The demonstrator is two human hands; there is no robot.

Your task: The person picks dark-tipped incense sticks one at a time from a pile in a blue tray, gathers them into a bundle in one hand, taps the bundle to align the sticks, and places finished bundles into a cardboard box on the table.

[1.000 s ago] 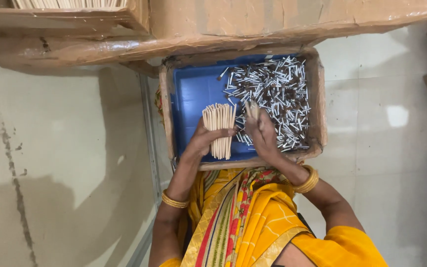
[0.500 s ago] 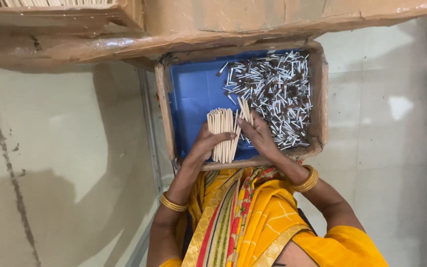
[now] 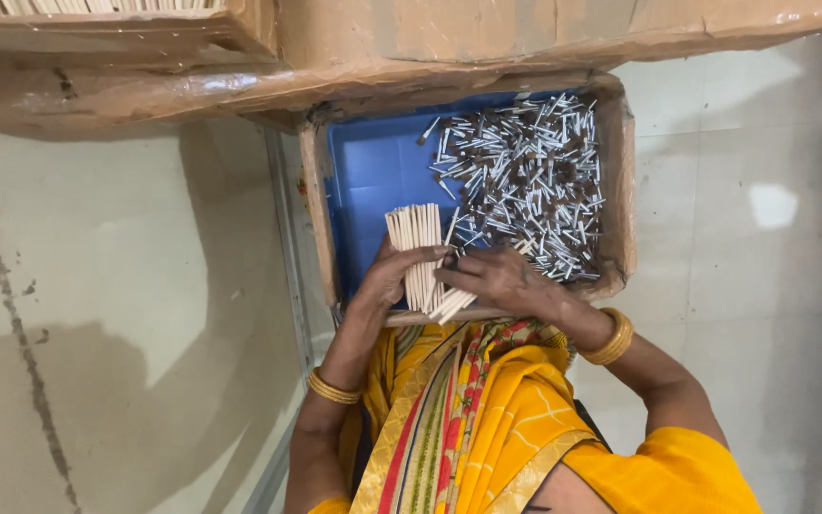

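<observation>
Pale stick bundle (image 3: pixel 418 249), two hands, left (image 3: pixel 394 276), right (image 3: pixel 499 279), one blue tray (image 3: pixel 373 181)

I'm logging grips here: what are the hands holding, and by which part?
The left hand clasps a bundle of pale sticks around its lower half; the right hand pinches the bundle's bottom ends.

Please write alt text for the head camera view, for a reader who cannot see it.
Seen from above, a person's left hand and right hand hold a bundle of thin pale sticks over a blue-lined tray. The tray's right side holds a loose heap of small sticks. The person wears yellow cloth and gold bangles.
</observation>
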